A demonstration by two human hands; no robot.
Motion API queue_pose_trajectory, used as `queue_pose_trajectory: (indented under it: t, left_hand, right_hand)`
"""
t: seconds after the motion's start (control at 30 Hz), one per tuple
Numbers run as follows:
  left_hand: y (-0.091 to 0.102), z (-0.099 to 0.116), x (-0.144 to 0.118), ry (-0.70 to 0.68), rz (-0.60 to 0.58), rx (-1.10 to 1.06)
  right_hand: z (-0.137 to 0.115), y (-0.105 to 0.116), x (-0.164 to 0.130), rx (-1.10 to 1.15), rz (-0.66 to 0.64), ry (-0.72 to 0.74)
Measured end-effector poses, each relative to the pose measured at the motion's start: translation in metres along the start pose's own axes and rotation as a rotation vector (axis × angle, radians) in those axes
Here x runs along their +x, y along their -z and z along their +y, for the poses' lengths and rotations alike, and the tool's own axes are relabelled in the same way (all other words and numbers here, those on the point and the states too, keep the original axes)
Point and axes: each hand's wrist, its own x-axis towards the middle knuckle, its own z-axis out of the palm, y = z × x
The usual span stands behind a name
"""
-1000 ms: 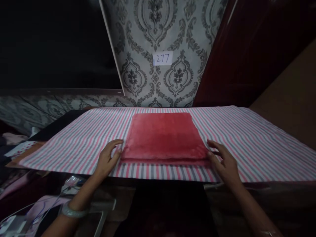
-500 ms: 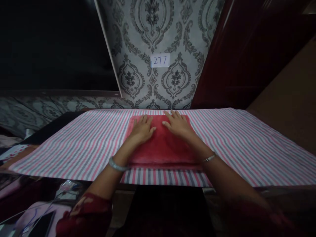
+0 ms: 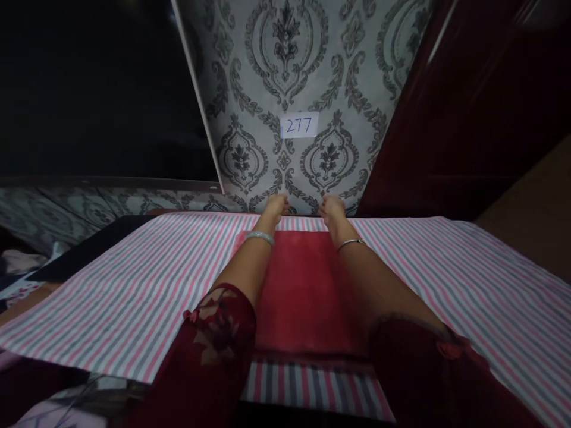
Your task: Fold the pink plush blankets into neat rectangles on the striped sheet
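A red folded cloth [image 3: 298, 285] with a plush look lies flat in the middle of a striped cloth [image 3: 147, 285] in pink, grey and white. Both my arms stretch over it. Past its far edge, close to the wall, my left hand [image 3: 277, 205] has its fingers curled in. My right hand [image 3: 332, 208] is a short way to the right, curled in the same manner. The two hands are apart and both sit at the striped cloth's far edge. Whatever their fingers may hold is hidden.
Behind the table rises a patterned wall [image 3: 285, 77] with a paper label [image 3: 299, 125] reading 277. A large dark screen [image 3: 98, 89] hangs at left, and a dark red glossy panel [image 3: 450, 119] stands at right. Blurred clutter [image 3: 75, 410] lies low at left.
Both hands have left the top of the red cloth, moved forward beyond its far edge, and gone from spread flat to curled. The view has tilted and shifted slightly.
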Motion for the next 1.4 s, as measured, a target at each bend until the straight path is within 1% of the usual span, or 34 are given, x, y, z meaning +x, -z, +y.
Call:
queue_pose_trajectory:
  t: [0.07, 0.13, 0.2, 0.27, 0.37, 0.43, 0.47, 0.53, 0.63, 0.7, 0.87, 1.0, 1.07, 1.17, 1.4]
  left_hand:
    - [0.006, -0.014, 0.006, 0.083, 0.005, -0.201]
    - [0.015, -0.031, 0.01, 0.156, 0.021, -0.369]
    - [0.025, -0.048, 0.012, 0.22, 0.044, -0.495]
    - [0.034, -0.062, 0.014, 0.256, 0.065, -0.598]
    - [0.042, -0.073, 0.017, 0.267, 0.083, -0.866]
    - [0.045, -0.074, 0.018, 0.297, 0.082, -1.018]
    - [0.045, -0.074, 0.019, 0.318, 0.084, -1.055]
    - [0.046, -0.074, 0.021, 0.341, 0.093, -1.074]
    - [0.049, -0.073, 0.023, 0.337, 0.118, -1.117]
    - [0.053, -0.072, 0.025, 0.334, 0.138, -1.146]
    - [0.061, -0.067, 0.023, 0.307, 0.192, -1.218]
    - [0.064, -0.064, 0.021, 0.302, 0.237, -1.256]
    - [0.065, -0.065, 0.022, 0.309, 0.252, -1.256]
    - [0.066, -0.068, 0.025, 0.318, 0.253, -1.247]
    - [0.069, -0.07, 0.024, 0.336, 0.24, -1.276]
  right_hand:
    - [0.016, 0.009, 0.005, 0.14, 0.019, -0.096]
    - [0.035, 0.02, 0.002, 0.257, 0.033, -0.163]
    - [0.054, 0.031, -0.002, 0.346, 0.042, -0.211]
    - [0.07, 0.042, -0.005, 0.486, 0.035, -0.241]
    - [0.081, 0.055, -0.002, 0.71, -0.007, -0.261]
    - [0.081, 0.06, 0.0, 0.757, -0.039, -0.274]
    - [0.079, 0.06, 0.0, 0.762, -0.047, -0.293]
    - [0.074, 0.06, -0.001, 0.771, -0.043, -0.362]
    - [0.068, 0.059, -0.003, 0.767, -0.031, -0.456]
    - [0.068, 0.06, -0.003, 0.744, -0.06, -0.456]
    - [0.076, 0.065, 0.0, 0.683, -0.187, -0.393]
    - [0.075, 0.067, 0.0, 0.713, -0.165, -0.441]
    - [0.074, 0.067, 0.0, 0.711, -0.171, -0.442]
    - [0.074, 0.068, 0.0, 0.692, -0.204, -0.425]
    - [0.073, 0.067, -0.001, 0.72, -0.179, -0.481]
